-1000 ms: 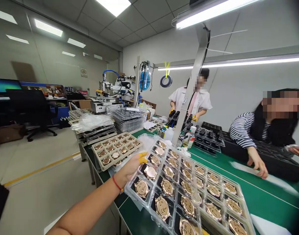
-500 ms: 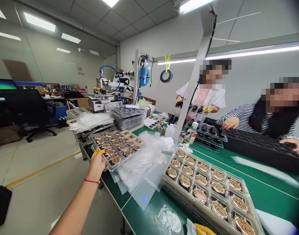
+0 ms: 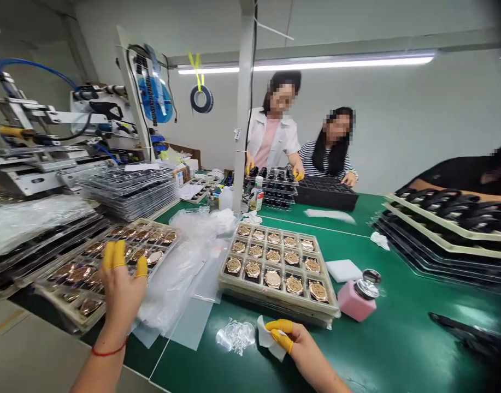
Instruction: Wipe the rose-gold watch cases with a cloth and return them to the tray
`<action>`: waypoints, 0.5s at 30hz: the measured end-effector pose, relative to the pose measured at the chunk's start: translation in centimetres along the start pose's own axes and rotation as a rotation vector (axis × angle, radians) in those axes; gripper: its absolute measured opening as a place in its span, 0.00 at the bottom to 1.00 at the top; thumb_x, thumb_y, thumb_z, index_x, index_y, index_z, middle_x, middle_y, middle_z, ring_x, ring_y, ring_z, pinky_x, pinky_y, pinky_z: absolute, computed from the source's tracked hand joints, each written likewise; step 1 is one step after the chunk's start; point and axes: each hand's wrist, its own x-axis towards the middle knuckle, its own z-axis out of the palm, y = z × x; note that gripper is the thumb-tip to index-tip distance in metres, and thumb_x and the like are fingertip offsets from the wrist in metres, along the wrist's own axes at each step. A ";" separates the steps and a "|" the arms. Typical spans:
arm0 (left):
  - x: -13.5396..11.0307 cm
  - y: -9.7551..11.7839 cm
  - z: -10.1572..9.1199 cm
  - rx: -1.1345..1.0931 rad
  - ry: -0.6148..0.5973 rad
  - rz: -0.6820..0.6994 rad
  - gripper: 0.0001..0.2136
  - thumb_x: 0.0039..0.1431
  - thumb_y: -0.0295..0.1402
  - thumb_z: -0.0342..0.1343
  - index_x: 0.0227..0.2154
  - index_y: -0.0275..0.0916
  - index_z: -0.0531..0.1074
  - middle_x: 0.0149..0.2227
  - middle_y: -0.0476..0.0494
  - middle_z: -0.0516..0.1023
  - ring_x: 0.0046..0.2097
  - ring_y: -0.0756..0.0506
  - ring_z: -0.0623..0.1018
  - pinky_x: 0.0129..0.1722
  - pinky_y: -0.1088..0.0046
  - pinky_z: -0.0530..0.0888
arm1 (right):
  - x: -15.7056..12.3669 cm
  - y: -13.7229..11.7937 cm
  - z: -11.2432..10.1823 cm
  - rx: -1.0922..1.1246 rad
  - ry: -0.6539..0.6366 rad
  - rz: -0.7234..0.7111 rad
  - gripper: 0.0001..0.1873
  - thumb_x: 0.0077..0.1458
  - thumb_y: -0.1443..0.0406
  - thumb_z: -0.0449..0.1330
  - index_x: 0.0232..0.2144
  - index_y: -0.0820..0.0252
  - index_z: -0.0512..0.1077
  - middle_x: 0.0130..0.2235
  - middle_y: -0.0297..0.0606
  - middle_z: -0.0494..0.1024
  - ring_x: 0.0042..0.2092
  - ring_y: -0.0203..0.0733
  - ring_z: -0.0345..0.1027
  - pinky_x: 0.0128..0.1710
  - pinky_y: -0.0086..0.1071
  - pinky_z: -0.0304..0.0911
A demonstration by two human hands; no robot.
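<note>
Yellow finger cots cover fingertips on both hands. My left hand (image 3: pixel 123 289), with a red cord round the wrist, reaches over the left tray (image 3: pixel 57 295) of gold-coloured round watch cases. Its thumb and fingers are spread, and nothing shows between them; whether it touches a case is hard to make out. Between thumb and fingers, my right hand (image 3: pixel 301 349) pinches a white wipe (image 3: pixel 266 335) just above the green table. Beyond that hand lies a stack of trays (image 3: pixel 275 305), its top one filled with gold watch cases (image 3: pixel 272 278) in square compartments.
Crumpled plastic bags (image 3: pixel 168 295) lie between the trays. Small clear film scraps (image 3: pixel 236 335) are near the wipe. A pink pump bottle (image 3: pixel 357 300) and white pad (image 3: pixel 343 271) stand right. Co-workers sit or stand behind black-part trays (image 3: pixel 451 218). Clear trays (image 3: pixel 127 191) are piled left.
The view has swung to the right. My left hand has left the near edge of the left tray and is now over its cases. My right hand has come fully into view with the wipe.
</note>
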 end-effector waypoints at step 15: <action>5.3 16.2 21.2 -0.359 -0.947 0.173 0.10 0.62 0.37 0.54 0.37 0.33 0.71 0.36 0.46 0.75 0.36 0.48 0.76 0.37 0.67 0.75 | -7.0 -8.8 -9.8 -0.278 0.610 -0.220 0.22 0.49 0.49 0.59 0.36 0.58 0.79 0.37 0.46 0.81 0.39 0.51 0.73 0.38 0.40 0.66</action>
